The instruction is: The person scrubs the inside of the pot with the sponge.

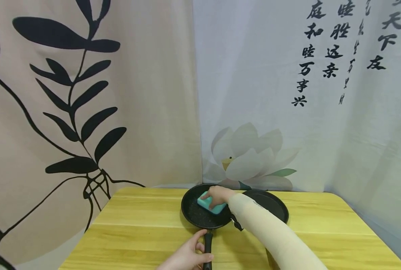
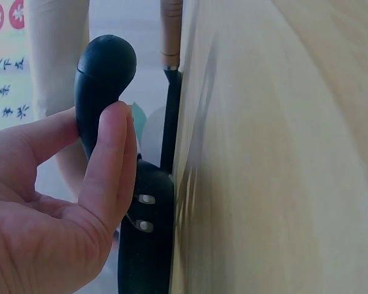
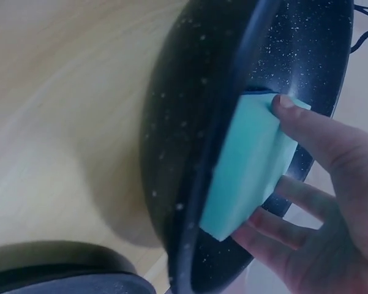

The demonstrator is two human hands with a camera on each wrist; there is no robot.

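Teal sponge (image 1: 211,203), probably soft and light, lies inside the black frying pan (image 1: 200,219) on the yellow table (image 1: 143,228), right hand (image 1: 219,195) curled over it. Left hand (image 1: 187,257) grips the rigid pan handle (image 1: 207,245), the sensible hold. Second dark pan (image 1: 271,206) just beside.

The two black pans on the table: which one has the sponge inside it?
The left pan, the speckled one with the handle. The right hand presses the teal sponge into it; the right pan holds none.
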